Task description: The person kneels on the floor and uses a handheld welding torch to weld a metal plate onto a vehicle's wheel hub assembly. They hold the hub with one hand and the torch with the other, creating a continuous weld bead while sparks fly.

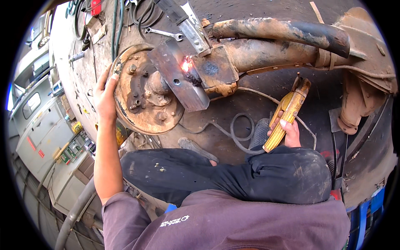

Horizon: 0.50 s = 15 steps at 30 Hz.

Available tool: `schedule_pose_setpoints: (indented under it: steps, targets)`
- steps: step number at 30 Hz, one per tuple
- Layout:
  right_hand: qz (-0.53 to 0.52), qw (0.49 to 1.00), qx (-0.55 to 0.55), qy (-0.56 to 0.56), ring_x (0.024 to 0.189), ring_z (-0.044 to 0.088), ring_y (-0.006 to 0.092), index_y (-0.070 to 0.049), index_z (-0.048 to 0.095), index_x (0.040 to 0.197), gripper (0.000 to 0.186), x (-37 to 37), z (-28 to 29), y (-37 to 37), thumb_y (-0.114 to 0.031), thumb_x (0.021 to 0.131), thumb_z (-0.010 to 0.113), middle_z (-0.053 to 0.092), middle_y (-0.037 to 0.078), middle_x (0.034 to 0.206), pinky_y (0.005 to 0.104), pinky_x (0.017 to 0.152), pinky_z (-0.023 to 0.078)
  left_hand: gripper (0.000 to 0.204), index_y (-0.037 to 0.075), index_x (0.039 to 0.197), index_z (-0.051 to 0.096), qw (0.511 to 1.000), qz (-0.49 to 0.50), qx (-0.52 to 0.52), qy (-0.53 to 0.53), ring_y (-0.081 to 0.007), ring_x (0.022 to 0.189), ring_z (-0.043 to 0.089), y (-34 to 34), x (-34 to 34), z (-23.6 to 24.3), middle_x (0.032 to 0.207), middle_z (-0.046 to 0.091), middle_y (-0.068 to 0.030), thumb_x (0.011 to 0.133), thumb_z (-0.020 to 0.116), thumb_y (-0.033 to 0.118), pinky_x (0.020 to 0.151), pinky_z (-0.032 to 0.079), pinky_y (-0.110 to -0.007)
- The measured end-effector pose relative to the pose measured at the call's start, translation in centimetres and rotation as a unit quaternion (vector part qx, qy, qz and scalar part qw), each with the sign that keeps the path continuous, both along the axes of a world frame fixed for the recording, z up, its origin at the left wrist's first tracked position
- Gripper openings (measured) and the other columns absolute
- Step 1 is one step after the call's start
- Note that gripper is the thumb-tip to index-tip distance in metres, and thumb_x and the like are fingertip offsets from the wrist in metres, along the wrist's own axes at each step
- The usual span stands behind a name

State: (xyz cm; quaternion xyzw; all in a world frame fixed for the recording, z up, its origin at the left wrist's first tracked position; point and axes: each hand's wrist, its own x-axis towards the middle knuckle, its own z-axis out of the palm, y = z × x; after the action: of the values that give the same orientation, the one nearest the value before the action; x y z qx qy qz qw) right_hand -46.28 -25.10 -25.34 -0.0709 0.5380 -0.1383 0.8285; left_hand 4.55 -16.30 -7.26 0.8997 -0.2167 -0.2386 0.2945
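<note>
My left hand [105, 96] grips the rim of a round, rusty brake backing plate [130, 114] at the end of an axle, thumb on the near face. In my right hand [290, 132] is a yellow welding electrode holder [287, 114], its jaws pointing up and away from me. A thin stub sticks out at the jaws. Between the brake plate and the rusty axle tube [273, 54] stands a flat steel plate [189, 98] with a small hole. A spot of metal [187, 63] glows orange-white along its edge, apart from the electrode holder.
A clamp-like metal tool [193, 31] rests against the joint from above. Beyond lies a combination wrench [164, 33] among hoses and cables. A grey cable [233, 135] loops on the floor by my shoes. The axle housing [362, 46] stands at right, a grey vehicle [41, 116] at left.
</note>
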Motion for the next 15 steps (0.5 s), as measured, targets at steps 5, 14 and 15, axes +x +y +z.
schedule_pose_setpoints:
  steps: [5,14,15]
  targets:
    - [-0.012,0.999,0.021,0.021,0.089,0.068,0.0262,0.0,0.048,0.138,0.061,0.2,0.0,-0.3,-0.024,0.088,0.074,0.059,0.013,0.103,0.0462,0.073,0.065,0.05,-0.005,0.147,0.061,1.0,-0.008,-0.014,0.008,-0.0204,0.126,0.063,0.9,0.8,-0.3,0.138,0.068,-0.0158,0.101,0.068,0.015,0.113,0.044,-0.032]
    - [-0.044,0.998,0.026,0.023,0.093,0.067,0.0274,-0.002,0.052,0.137,0.056,0.5,-0.1,0.0,-0.027,0.092,0.074,0.061,0.012,0.104,0.049,0.08,0.063,0.049,-0.005,0.145,0.061,0.998,0.005,-0.032,0.045,-0.0201,0.121,0.066,2.1,1.9,-1.0,0.135,0.07,-0.0151,0.102,0.067,0.018,0.108,0.05,-0.032]
    - [-0.049,0.998,0.024,0.022,0.094,0.067,0.027,-0.003,0.052,0.137,0.056,0.2,-0.6,0.4,-0.029,0.092,0.074,0.06,0.011,0.104,0.0489,0.081,0.062,0.051,-0.004,0.145,0.063,0.999,0.006,-0.015,0.035,-0.0193,0.12,0.066,1.9,1.8,-1.5,0.134,0.071,-0.0145,0.101,0.069,0.021,0.107,0.049,-0.031]
